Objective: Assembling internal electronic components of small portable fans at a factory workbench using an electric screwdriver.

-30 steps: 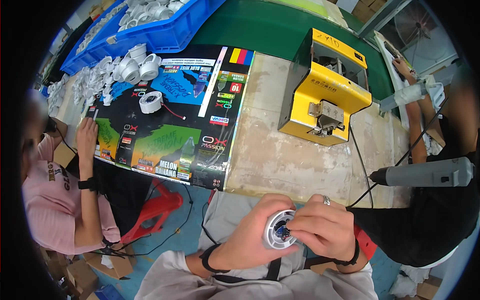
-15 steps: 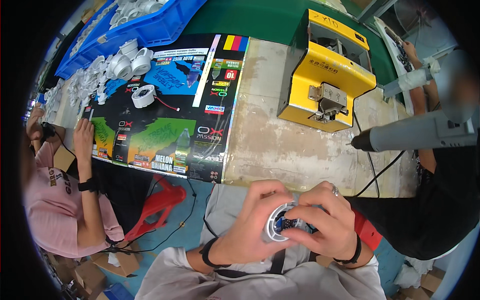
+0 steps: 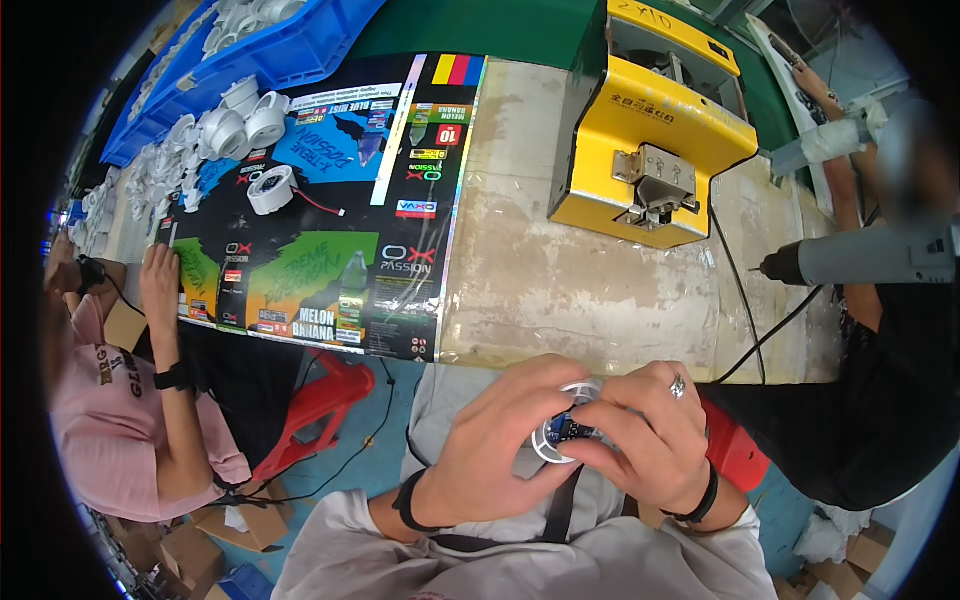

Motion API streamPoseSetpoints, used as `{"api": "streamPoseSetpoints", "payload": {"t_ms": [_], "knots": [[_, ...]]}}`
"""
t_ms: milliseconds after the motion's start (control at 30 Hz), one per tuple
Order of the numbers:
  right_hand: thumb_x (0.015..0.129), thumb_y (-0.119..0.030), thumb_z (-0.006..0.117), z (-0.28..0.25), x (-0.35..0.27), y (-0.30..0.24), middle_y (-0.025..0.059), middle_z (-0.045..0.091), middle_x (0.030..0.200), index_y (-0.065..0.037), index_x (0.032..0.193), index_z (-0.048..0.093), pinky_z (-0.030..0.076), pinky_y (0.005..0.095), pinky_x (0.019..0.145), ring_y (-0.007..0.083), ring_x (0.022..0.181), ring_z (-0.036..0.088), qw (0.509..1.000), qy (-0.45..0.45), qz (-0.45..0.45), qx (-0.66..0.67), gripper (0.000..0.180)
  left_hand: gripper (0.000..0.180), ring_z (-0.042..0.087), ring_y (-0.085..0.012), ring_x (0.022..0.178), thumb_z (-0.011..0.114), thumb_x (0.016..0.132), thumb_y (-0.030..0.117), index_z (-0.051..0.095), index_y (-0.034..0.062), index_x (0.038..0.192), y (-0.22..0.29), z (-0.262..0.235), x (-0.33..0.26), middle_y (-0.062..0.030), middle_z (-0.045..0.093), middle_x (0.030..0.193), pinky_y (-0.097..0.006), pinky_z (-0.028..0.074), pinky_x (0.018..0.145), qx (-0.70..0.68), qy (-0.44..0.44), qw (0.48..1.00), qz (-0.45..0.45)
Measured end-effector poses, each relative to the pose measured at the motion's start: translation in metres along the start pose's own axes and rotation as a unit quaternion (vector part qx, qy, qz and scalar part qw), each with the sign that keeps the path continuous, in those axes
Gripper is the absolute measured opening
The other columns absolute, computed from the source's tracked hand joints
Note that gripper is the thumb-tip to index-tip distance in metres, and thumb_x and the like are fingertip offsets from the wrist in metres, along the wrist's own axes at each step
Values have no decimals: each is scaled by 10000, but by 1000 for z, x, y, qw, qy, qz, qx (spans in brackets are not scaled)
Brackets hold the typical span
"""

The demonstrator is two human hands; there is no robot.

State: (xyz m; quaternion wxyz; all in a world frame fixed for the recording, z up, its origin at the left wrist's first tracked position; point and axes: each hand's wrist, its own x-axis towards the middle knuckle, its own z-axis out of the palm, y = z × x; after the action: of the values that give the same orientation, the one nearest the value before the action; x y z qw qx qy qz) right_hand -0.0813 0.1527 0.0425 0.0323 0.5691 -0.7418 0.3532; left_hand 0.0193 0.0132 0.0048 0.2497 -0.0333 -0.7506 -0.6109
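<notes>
My left hand [image 3: 497, 437] is wrapped round a white round plastic housing [image 3: 541, 446], held low in front of me, just off the table's near edge. Inside the housing's open face sits a small dark-blue circuit board [image 3: 568, 428]. My right hand [image 3: 655, 437], with a ring on one finger, reaches over the opening. Its thumb and fingers press or pinch at the board; exactly what lies between the fingertips is hidden. On the black printed sheet [image 3: 400, 315] at the left lies a similar white housing [image 3: 270, 192], a red wire trailing from it.
A yellow machine [image 3: 635, 120] stands at the table's far middle. A grey electric screwdriver [image 3: 870, 258] juts in from the right. White plastic parts [image 3: 225, 130] are heaped beside a blue bin [image 3: 300, 60]. At the left, a co-worker's hand [image 3: 160, 285] rests on the sheet. A red stool [image 3: 320, 415] stands below.
The view has shifted slightly, so the table's things sit higher in the picture. The screwdriver has swung rightward. My hands keep their hold on the housing, the right fingers still at the board.
</notes>
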Motion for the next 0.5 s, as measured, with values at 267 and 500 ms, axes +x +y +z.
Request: {"api": "streamPoseSetpoints", "payload": {"t_ms": [267,500], "knots": [[628,-201,772,5,-2,5,50,568,838,-48,875,639,347,312,553,196,646,521,1000,11,14,19,319,558,580,-398,954,753,582,-37,483,20,1067,-3,-1,0,-218,564,1096,-402,489,808,15,-1,1000,10],[619,-211,775,8,-2,2,51,567,838,-52,879,638,333,313,540,204,638,508,997,-2,51,58,333,514,588,-409,949,764,580,-33,477,25,1002,-9,3,-8,-251,556,1099,-395,515,765,-2,22,999,29]]}}
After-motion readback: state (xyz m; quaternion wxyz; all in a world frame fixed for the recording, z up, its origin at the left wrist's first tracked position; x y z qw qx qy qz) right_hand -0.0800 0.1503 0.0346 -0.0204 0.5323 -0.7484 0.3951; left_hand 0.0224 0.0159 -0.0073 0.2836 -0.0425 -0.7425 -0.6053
